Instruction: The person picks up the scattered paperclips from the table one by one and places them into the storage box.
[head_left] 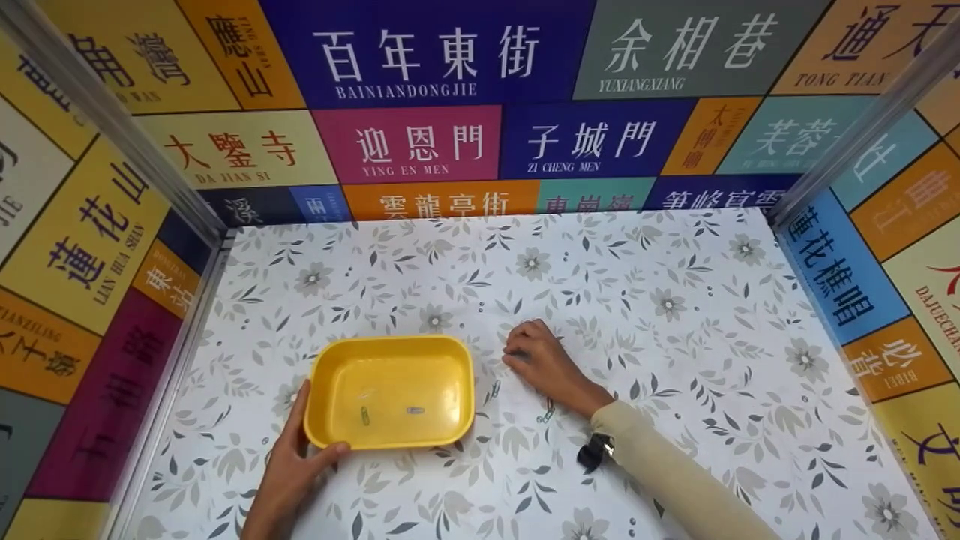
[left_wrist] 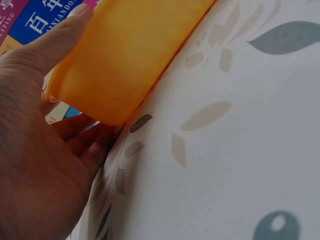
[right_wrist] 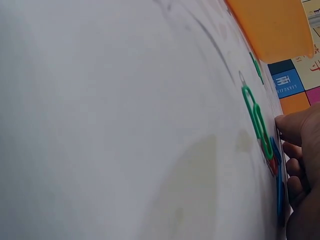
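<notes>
My left hand (head_left: 296, 461) holds the left side of a shallow yellow tub (head_left: 390, 439), its thumb at the near rim. The left wrist view shows the fingers against the tub's outside wall. Inside the tub lie a green paper clip (head_left: 365, 415) and a pale purple one (head_left: 415, 410). To the tub's right, my right hand (head_left: 547, 367) is down at the tabletop with curled fingers; I cannot tell whether they pinch anything. Close by that hand, the right wrist view shows a green paper clip (right_wrist: 257, 120) and a blue one (right_wrist: 279, 190) on the table.
Another green paper clip (head_left: 495, 388) lies between the tub and the right hand. A white tabletop (head_left: 675, 465) with a grey leaf and flower print stretches under everything. Colourful panels with large characters (head_left: 420, 142) wall it in at the back, left and right.
</notes>
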